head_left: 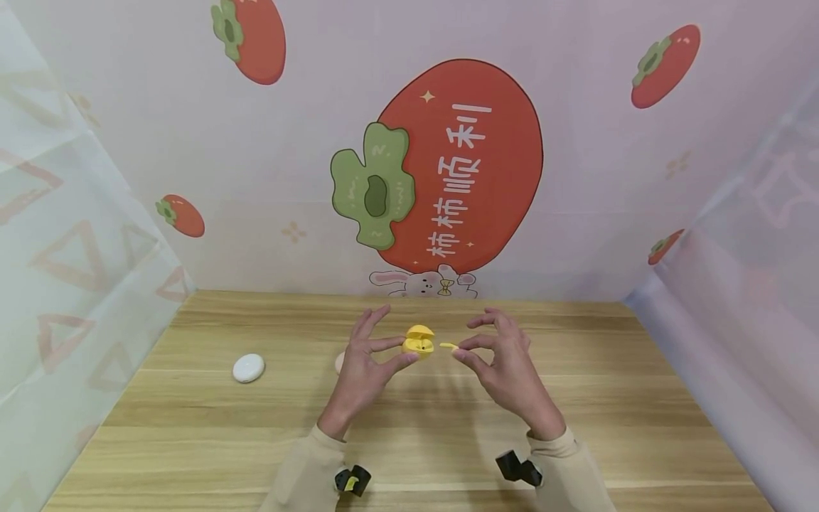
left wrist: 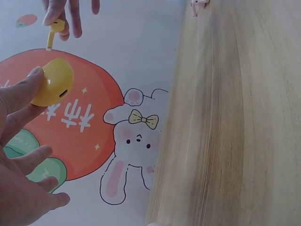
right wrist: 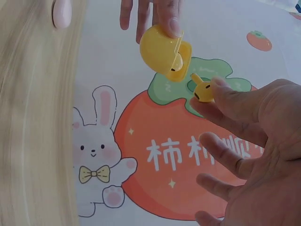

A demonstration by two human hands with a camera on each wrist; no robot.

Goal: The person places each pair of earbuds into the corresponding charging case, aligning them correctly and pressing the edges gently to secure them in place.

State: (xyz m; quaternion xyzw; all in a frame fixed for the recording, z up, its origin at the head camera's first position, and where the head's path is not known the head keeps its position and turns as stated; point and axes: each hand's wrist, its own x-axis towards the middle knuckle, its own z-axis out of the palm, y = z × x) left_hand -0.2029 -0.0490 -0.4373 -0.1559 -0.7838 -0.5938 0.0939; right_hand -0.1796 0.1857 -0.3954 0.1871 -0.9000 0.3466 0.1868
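A yellow earbud case (head_left: pixel 419 348) with its lid up is pinched between the thumb and index finger of my left hand (head_left: pixel 361 370), held above the table. Inside the case sits a yellow earbud (right wrist: pixel 178 61). To its right, my right hand (head_left: pixel 508 366) pinches another yellow earbud (right wrist: pixel 203 91) by its rounded head. That earbud's stem points toward the case, with a small gap between them. The other fingers of both hands are spread. In the left wrist view, the case (left wrist: pixel 57 84) shows its outer shell with a dark slot, hiding its inside.
A white round case (head_left: pixel 248 368) lies on the wooden table (head_left: pixel 192 427) at the left. Behind my left hand, a pale pink case (head_left: pixel 339 363) is partly hidden. A small pale pink object (left wrist: pixel 200 5) shows at the left wrist view's top edge. Printed cloth walls enclose the table.
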